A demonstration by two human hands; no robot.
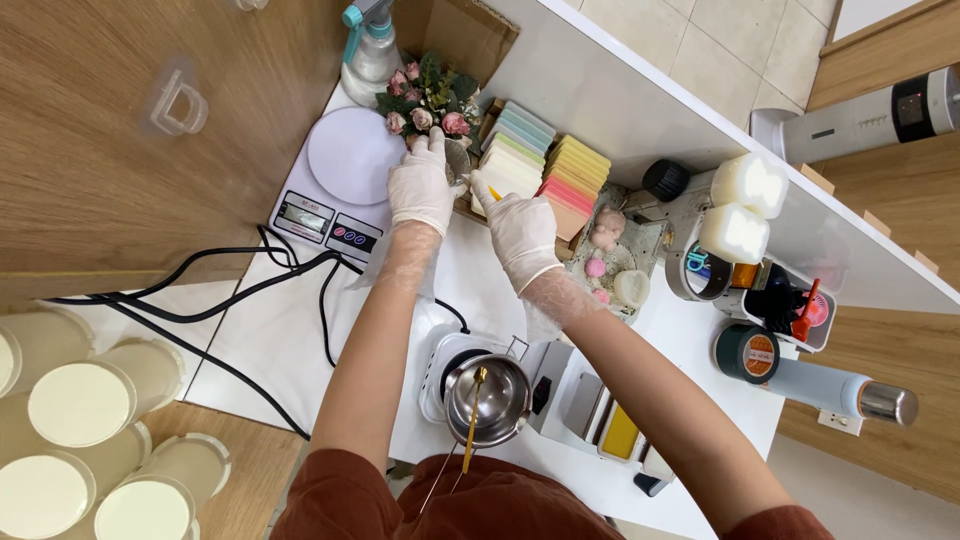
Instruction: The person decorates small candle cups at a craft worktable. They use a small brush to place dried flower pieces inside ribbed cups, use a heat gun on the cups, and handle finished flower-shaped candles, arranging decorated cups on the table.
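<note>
I log a white kitchen scale (pixel 335 190) at the table's far left, with a small grey rectangular display (pixel 304 214). A black panel showing red lit digits (pixel 910 103) sits on the white cylindrical appliance (pixel 860 120), upper right.

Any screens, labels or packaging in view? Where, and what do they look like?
Scale display: small grey rectangular screen on the white kitchen scale, left of the left hand.
Tape roll label: round orange core label, dark roll, right side.
Cardboard box: brown, open, top centre behind the flowers.
</note>
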